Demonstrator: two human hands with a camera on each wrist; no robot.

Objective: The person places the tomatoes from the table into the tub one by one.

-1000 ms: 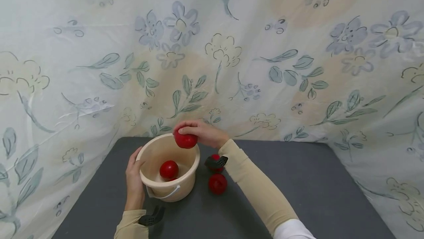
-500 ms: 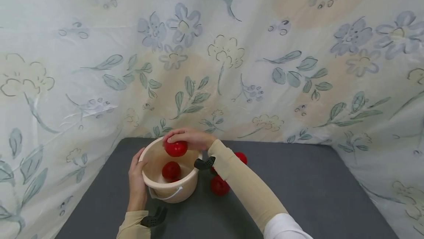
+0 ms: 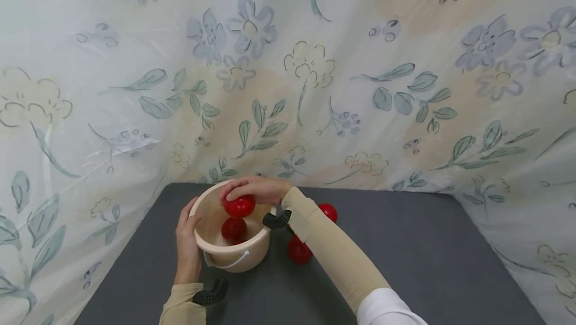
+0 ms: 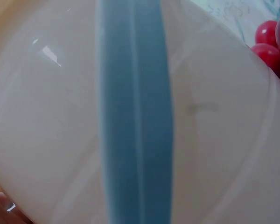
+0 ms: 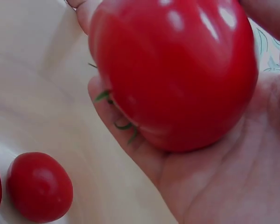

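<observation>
My right hand (image 3: 258, 190) grips a red tomato (image 3: 240, 206) over the mouth of a cream plastic bucket (image 3: 245, 260). In the right wrist view, the held tomato (image 5: 177, 74) shows green sepals, with fingers curled beneath and around it. Red tomatoes lie inside the bucket, one of them (image 3: 234, 229) plainly visible in the head view. On the bucket's left side my left hand (image 3: 186, 245) holds the rim, thumb over the edge and fingers outside. The left wrist view is filled by the bucket wall (image 4: 224, 140), with the blurred handle (image 4: 135, 116) crossing in front.
Right of the bucket, a red tomato (image 3: 299, 251) rests on the dark grey table (image 3: 405, 260), and another tomato (image 3: 329, 212) lies farther back, partly behind my right sleeve (image 3: 333, 250). A floral cloth (image 3: 315, 130) hangs behind the table.
My right hand has carried the tomato left and slightly down, from the bucket's right rim to over its opening. My left hand keeps its hold on the rim.
</observation>
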